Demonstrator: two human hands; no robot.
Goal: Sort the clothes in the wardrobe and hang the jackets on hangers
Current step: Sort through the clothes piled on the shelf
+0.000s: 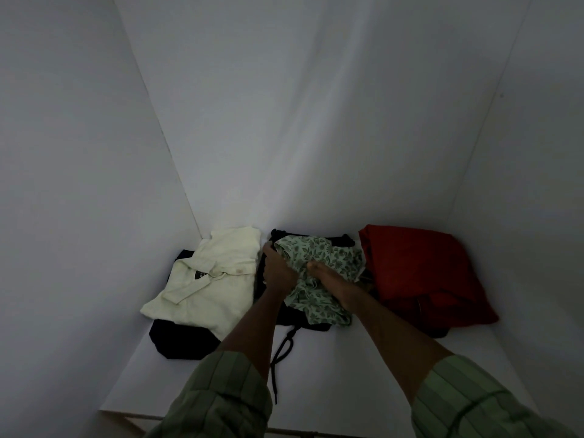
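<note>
Both hands, left hand (278, 269) & right hand (319, 273), are bunching the soft, light floral shirt (322, 263) w/ fingers clenched in cloth at 12 o'clock; prob. best gripped by collar.

— Where are we looking?
— Inside a home wardrobe: we see plain white panels (316, 121) closing round a shelf (347, 358), with folded clothes (420, 270) piled against the back panel.

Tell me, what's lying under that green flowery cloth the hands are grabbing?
A black garment with a dangling drawstring lies under the green floral cloth. Both hands, left and right, grip the cloth; most of the garment is covered.
</note>
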